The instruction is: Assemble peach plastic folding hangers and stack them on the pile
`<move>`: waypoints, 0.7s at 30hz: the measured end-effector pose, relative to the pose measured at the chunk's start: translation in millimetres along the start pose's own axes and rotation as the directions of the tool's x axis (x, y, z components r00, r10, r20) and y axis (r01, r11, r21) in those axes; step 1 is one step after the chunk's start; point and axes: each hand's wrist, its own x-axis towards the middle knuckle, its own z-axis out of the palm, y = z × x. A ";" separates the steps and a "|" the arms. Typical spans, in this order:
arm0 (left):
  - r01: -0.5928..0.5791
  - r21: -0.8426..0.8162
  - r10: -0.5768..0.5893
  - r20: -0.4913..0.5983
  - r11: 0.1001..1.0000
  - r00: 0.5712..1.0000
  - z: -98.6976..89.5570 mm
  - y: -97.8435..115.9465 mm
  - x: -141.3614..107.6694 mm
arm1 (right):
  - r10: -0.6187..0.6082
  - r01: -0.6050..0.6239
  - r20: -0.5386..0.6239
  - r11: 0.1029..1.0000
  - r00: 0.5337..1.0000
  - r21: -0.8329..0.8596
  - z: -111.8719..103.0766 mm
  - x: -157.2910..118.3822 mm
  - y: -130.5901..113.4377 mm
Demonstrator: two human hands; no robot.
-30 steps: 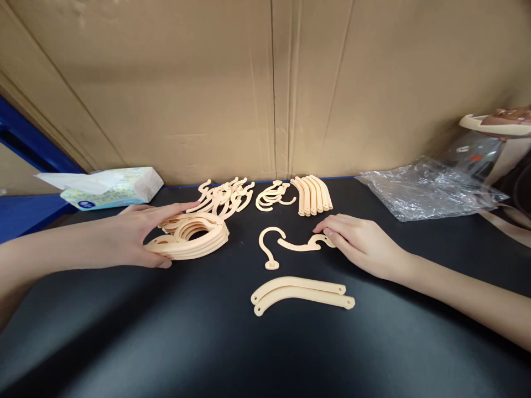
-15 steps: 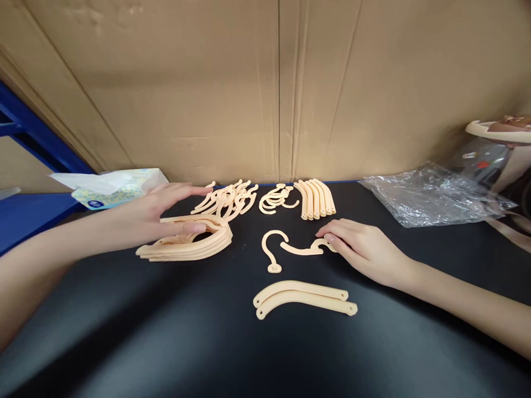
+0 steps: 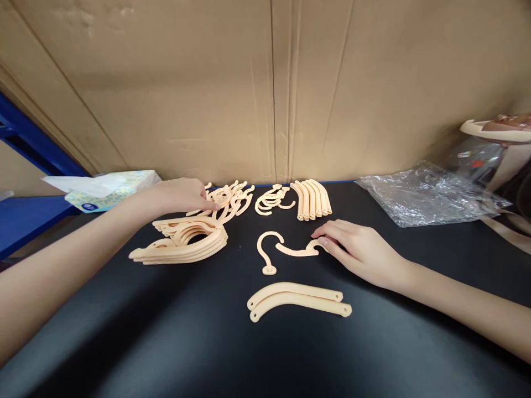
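Note:
My left hand is at a pile of thin curved hanger pieces, fingers closed at its left edge; what they pinch is hidden. Just below that hand lies a stack of beige folding hangers. My right hand rests on the table, thumb and fingertips closed on the right end of a thin curved hanger piece. Left of this piece lies a hanger hook with a flat foot. Nearer me, two hanger arms with holes in their ends lie side by side.
Farther back are a small heap of hooks and a row of hanger arms. A tissue pack lies at the back left, a crumpled clear plastic bag at the back right. Cardboard stands behind the black table.
My left hand has moved from above the hanger stack to the pile behind it, and its spread fingers have closed. The right hand keeps its place on the curved piece. The view has shifted slightly.

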 end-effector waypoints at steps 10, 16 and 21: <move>0.100 0.074 -0.112 0.172 0.992 0.979 -1.1 6.6 5.4 | -0.013 0.013 -0.012 1.000 1.000 -0.006 0.6 -1.4 0.9; 0.103 0.099 -0.120 0.182 0.990 0.976 1.3 16.4 8.4 | -0.031 0.030 -0.024 0.999 0.999 -0.023 0.5 -0.6 0.5; 0.102 0.108 -0.117 0.143 0.989 0.983 0.0 23.6 4.3 | -0.055 0.052 -0.058 0.997 0.997 -0.052 0.4 -0.3 0.2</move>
